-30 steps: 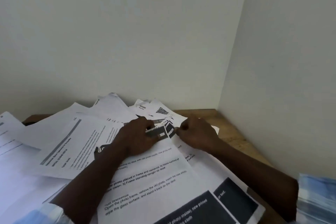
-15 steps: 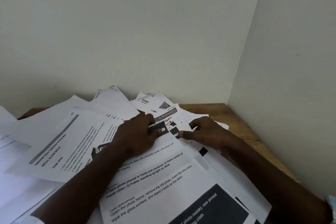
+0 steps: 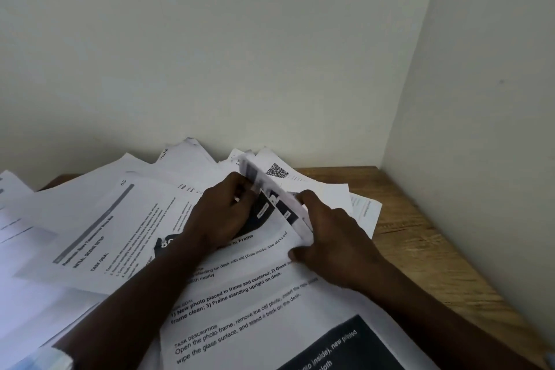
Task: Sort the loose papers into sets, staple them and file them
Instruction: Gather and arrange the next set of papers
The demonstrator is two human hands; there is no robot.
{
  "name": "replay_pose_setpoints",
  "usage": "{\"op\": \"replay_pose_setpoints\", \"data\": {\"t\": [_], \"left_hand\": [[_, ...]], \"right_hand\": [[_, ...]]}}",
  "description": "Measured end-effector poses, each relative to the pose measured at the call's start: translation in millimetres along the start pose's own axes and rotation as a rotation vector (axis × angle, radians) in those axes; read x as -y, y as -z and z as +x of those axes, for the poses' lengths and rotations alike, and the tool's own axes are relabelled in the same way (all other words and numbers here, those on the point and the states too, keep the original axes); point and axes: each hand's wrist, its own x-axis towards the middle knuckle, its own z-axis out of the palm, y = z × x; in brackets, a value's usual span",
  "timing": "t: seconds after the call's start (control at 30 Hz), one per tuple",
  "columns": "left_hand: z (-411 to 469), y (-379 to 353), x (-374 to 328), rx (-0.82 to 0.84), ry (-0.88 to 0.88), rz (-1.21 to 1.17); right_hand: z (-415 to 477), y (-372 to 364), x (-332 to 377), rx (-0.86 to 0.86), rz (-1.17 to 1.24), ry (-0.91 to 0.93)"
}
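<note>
Left hand (image 3: 222,213) and right hand (image 3: 336,240), fingers curled, pinching a lifted, tilted, motion-blurred sheaf of sheets (image 3: 271,194), above loose papers (image 3: 90,219) strewn over the wooden worktop (image 3: 420,237), its print unreadable, fingertips partly hidden behind it

- My left hand (image 3: 222,213) and right hand (image 3: 333,237) meet over a heap of loose papers (image 3: 168,177).
- Between them I hold a lifted sheet (image 3: 276,198), tilted up on edge and blurred, with dark blocks printed on it.
- My left fingers pinch its far end; my right thumb and curled fingers grip its near end.
- Under my forearms lies a large printed page (image 3: 255,309) headed "TASK DESCRIPTION", with a black panel in its lower corner.
- To the left lies a page with a grey bar (image 3: 99,228), overlapping other sheets.
- Behind the lifted sheet a QR-code page (image 3: 277,170) shows.
- The wooden desk (image 3: 420,243) is bare on the right, set into a pale wall corner (image 3: 384,156).
</note>
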Motion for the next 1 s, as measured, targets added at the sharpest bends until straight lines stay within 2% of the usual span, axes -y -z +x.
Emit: {"op": "replay_pose_setpoints", "data": {"t": [0.07, 0.13, 0.23, 0.33, 0.4, 0.47, 0.57, 0.7, 0.77, 0.9, 1.0], "left_hand": [[2, 2, -1, -0.131, -0.036, -0.003], [3, 7, -4, -0.328, -0.086, 0.007], [4, 19, -12, -0.503, -0.079, -0.124], [3, 28, -25, -0.437, -0.051, -0.42], [3, 35, -35, -0.307, -0.041, -0.639], [4, 42, -45, -0.197, -0.094, -0.748], [0, 52, -67, -0.225, -0.249, -0.772], [-2, 63, -92, -0.424, -0.393, -0.831], [-5, 62, -96, -0.47, -0.4, -0.789], [-15, 52, -88, -0.378, -0.307, -0.613], [-16, 51, -87, -0.35, -0.263, -0.593]], "right_hand": [[7, 4, -4, -0.01, 0.08, -0.04], [16, 14, -16, -0.057, 0.225, -0.079], [28, 33, -37, -0.243, 0.494, -0.066], [34, 59, -43, -0.387, 0.768, 0.014], [35, 77, -39, -0.46, 0.832, 0.083], [33, 95, -29, -0.544, 0.84, 0.166], [31, 117, -11, -0.699, 0.827, 0.254], [22, 126, 7, -0.835, 0.847, 0.366], [14, 117, 10, -0.856, 0.852, 0.353], [3, 79, -3, -0.782, 0.836, 0.257], [3, 63, -11, -0.756, 0.826, 0.229]]}}
